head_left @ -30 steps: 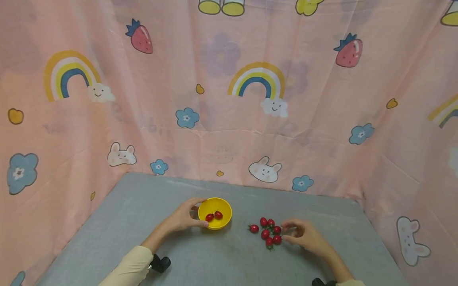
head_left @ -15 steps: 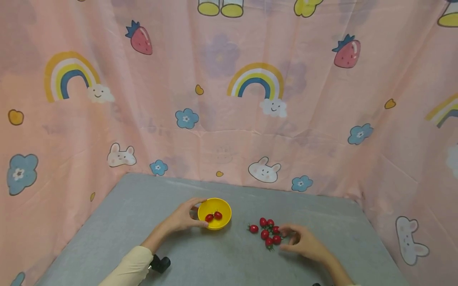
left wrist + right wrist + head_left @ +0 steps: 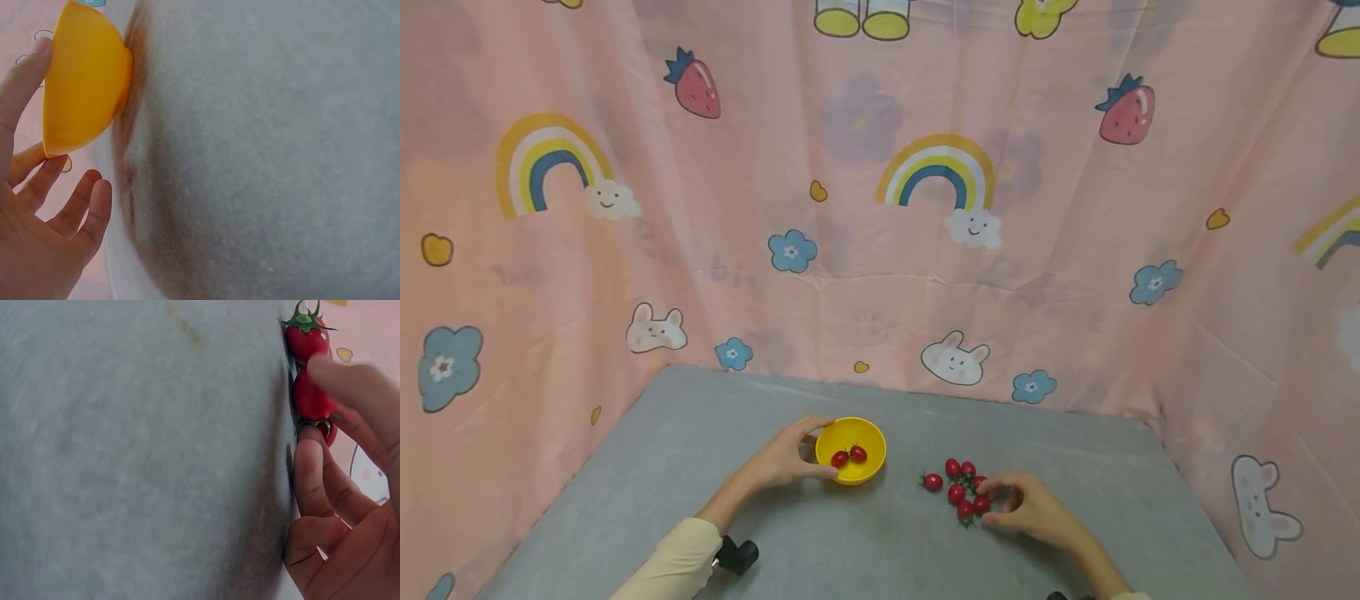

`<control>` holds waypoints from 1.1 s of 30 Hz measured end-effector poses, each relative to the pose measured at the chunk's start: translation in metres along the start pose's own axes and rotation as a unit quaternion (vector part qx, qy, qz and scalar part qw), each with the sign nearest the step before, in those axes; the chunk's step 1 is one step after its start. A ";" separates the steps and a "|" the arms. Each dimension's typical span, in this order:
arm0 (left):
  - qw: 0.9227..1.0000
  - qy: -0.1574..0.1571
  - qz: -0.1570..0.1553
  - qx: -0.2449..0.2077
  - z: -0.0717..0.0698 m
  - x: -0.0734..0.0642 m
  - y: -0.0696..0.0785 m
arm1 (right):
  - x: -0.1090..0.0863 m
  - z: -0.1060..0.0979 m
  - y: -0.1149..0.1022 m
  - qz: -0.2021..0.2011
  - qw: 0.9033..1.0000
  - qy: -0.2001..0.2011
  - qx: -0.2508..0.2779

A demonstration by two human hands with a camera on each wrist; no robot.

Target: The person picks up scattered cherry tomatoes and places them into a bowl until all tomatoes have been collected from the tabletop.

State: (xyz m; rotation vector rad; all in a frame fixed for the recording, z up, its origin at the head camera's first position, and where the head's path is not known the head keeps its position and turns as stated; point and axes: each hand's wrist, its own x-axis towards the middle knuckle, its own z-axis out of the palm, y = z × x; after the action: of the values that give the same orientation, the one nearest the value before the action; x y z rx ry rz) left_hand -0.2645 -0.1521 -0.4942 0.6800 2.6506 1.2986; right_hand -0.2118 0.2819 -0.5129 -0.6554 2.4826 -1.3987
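Note:
A small yellow bowl stands on the grey table with two cherry tomatoes inside. My left hand grips its left side, thumb at the near rim and fingers at the far side; the left wrist view shows thumb and fingertips against the bowl. My right hand reaches in from the right at a cluster of cherry tomatoes. Its thumb and forefinger stand on either side of one cherry tomato, their gap looking wider than the fruit. Behind the fingers, some tomatoes are partly hidden.
The grey table is bordered at the back and sides by a pink patterned curtain. One cherry tomato lies slightly left of the cluster. A black wrist mount sits at the left cuff.
My right hand has shifted left over the cluster's right edge, with thumb and forefinger now around a tomato. My left hand and the bowl stay put.

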 end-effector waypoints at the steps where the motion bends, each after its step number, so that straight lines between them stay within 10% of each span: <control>1: 1.000 0.000 0.000 -0.001 0.000 0.000 0.000 | 0.000 0.000 0.001 0.002 1.000 0.001 -0.002; 33: 1.000 -0.007 -0.006 0.005 0.000 0.001 -0.001 | 0.000 -0.003 0.006 -0.012 1.000 0.027 -0.007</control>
State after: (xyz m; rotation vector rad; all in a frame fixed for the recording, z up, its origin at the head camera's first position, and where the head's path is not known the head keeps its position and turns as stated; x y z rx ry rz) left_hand -0.2654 -0.1523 -0.4948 0.6711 2.6486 1.2735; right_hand -0.2145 0.2870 -0.5159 -0.6619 2.5371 -1.4262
